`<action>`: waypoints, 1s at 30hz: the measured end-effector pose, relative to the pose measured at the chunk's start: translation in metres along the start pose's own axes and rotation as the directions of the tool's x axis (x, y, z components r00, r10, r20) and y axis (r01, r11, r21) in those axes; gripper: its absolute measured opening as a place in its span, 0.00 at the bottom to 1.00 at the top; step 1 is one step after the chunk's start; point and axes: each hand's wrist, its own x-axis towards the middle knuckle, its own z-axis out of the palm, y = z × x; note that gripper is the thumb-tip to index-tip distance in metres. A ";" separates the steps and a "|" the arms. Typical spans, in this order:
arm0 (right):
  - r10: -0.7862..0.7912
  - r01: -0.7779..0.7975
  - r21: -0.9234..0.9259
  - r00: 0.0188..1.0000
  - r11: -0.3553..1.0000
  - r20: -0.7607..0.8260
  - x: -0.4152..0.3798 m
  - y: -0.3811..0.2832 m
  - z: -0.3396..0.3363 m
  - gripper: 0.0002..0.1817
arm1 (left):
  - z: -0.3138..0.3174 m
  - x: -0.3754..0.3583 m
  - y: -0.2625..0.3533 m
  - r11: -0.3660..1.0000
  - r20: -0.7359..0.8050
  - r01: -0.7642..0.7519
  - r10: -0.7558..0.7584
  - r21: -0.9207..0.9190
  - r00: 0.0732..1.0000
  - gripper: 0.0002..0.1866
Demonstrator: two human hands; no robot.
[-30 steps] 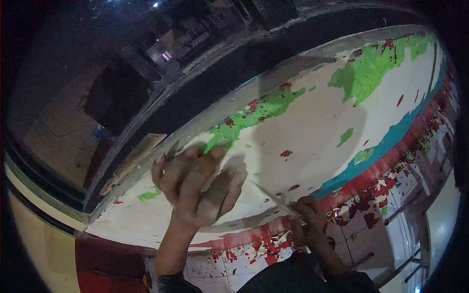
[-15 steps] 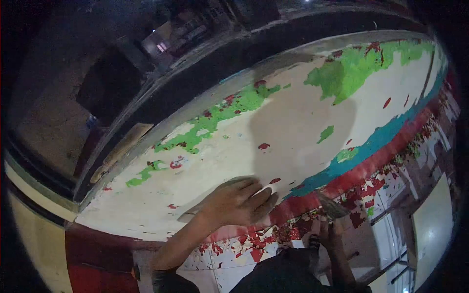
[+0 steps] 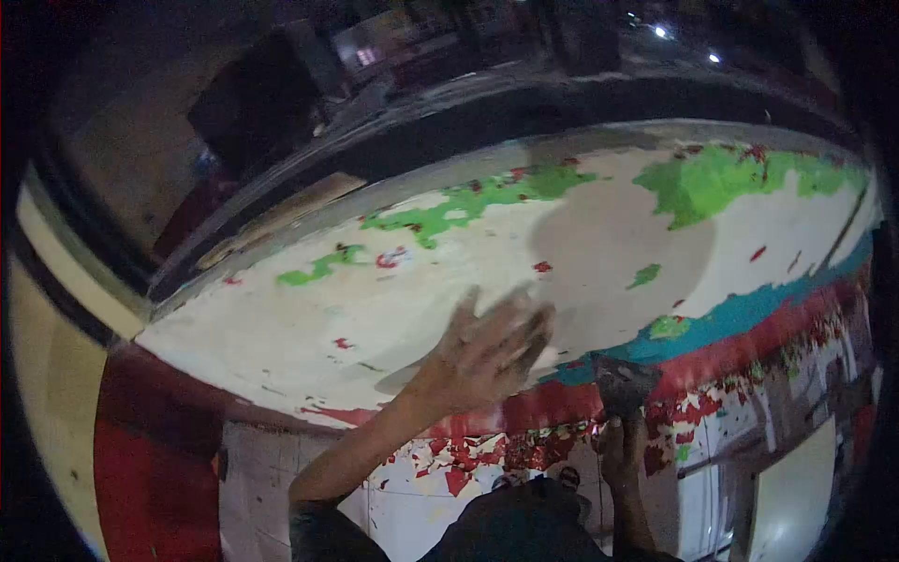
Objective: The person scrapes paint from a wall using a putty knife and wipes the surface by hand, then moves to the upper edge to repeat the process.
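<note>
A low wall (image 3: 449, 323) with peeling paint spreads before me, mostly white with green, teal and red patches. Over its white face my left hand (image 3: 492, 347) is open, fingers spread and a little blurred, holding nothing. Lower right, my right hand (image 3: 616, 450) is closed round the handle of a paint scraper (image 3: 626, 379). The scraper's wide blade points up and overlaps the teal and red bands (image 3: 688, 323) at the wall's lower edge.
Red and green paint flakes (image 3: 459, 459) litter the tiled floor below the wall. A dark ledge (image 3: 487, 112) runs along the top, with a strip of wood (image 3: 290, 215) lying on it. A dark red panel (image 3: 154, 468) stands at left.
My left hand has lifted its fingers and spread them, moving slightly right. My right hand has raised the scraper, its blade now upright against the red band. The view has tilted.
</note>
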 end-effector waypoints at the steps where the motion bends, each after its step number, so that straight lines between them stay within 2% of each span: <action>1: 0.001 -0.001 0.011 1.000 1.000 0.029 0.004 -0.001 -0.001 0.15 | -0.006 0.007 0.001 0.987 -0.100 0.110 -0.098 0.120 0.990 0.16; 2: -0.022 0.021 0.012 0.998 1.000 0.051 0.008 -0.004 -0.002 0.15 | -0.010 0.013 0.000 0.975 -0.023 0.200 -0.198 0.093 0.980 0.15; 5: -0.136 0.137 -0.002 0.986 0.991 0.098 0.018 -0.015 -0.005 0.16 | 0.012 -0.015 -0.010 0.966 0.105 -0.168 0.191 -0.197 0.976 0.15; 6: -0.154 0.150 0.038 0.979 0.988 0.130 0.025 -0.022 -0.004 0.15 | 0.011 -0.024 -0.004 0.973 0.129 -0.184 0.202 -0.138 0.971 0.13; 9: -0.171 0.151 0.103 0.959 0.983 0.226 0.043 -0.036 0.005 0.14 | -0.001 -0.045 -0.003 0.977 0.024 -0.001 0.006 -0.212 1.000 0.10; 10: -0.162 0.142 0.093 0.952 0.986 0.261 0.045 -0.032 0.012 0.13 | -0.004 -0.047 -0.009 0.971 -0.092 0.044 -0.068 -0.237 0.993 0.09; 11: -0.149 0.131 0.081 0.944 0.988 0.295 0.047 -0.031 0.017 0.12 | -0.008 -0.047 -0.015 0.982 -0.178 0.066 -0.098 -0.178 0.979 0.10; 13: -0.127 0.042 0.272 0.944 0.961 0.304 0.047 -0.070 0.035 0.13 | -0.018 -0.048 -0.031 0.990 -0.360 0.126 -0.140 -0.065 0.923 0.12; 14: -0.121 0.002 0.365 0.944 0.931 0.306 0.047 -0.086 0.046 0.13 | -0.022 -0.053 -0.040 0.984 -0.345 0.161 -0.176 -0.073 0.922 0.16; 17: -0.179 0.049 0.365 0.926 0.930 0.333 0.047 -0.096 0.072 0.13 | -0.044 -0.056 -0.057 0.939 -0.445 0.325 -0.244 0.116 0.862 0.16; 18: -0.154 0.012 0.397 0.932 0.918 0.328 0.048 -0.105 0.080 0.13 | -0.046 -0.060 -0.064 0.922 -0.449 0.364 -0.271 0.134 0.851 0.16; 21: -0.076 -0.067 0.452 0.954 0.889 0.291 0.053 -0.133 0.102 0.12 | -0.054 -0.062 -0.085 0.889 -0.532 0.424 -0.278 0.172 0.800 0.16; 25: -0.013 -0.072 0.433 0.982 0.899 0.189 0.056 -0.146 0.129 0.11 | -0.048 -0.068 -0.109 0.917 -0.609 0.372 -0.213 0.145 0.764 0.15; 26: -0.012 -0.060 0.431 0.987 0.900 0.163 0.055 -0.146 0.134 0.11 | -0.045 -0.071 -0.110 0.919 -0.598 0.379 -0.241 0.114 0.764 0.13; 29: 0.134 -0.195 0.441 0.977 0.876 0.165 0.051 -0.154 0.145 0.10 | -0.038 -0.079 -0.112 0.931 -0.629 0.326 -0.158 0.161 0.761 0.12; 30: 0.122 -0.183 0.462 0.980 0.868 0.160 0.051 -0.157 0.149 0.09 | -0.039 -0.082 -0.112 0.938 -0.615 0.326 -0.190 0.116 0.765 0.11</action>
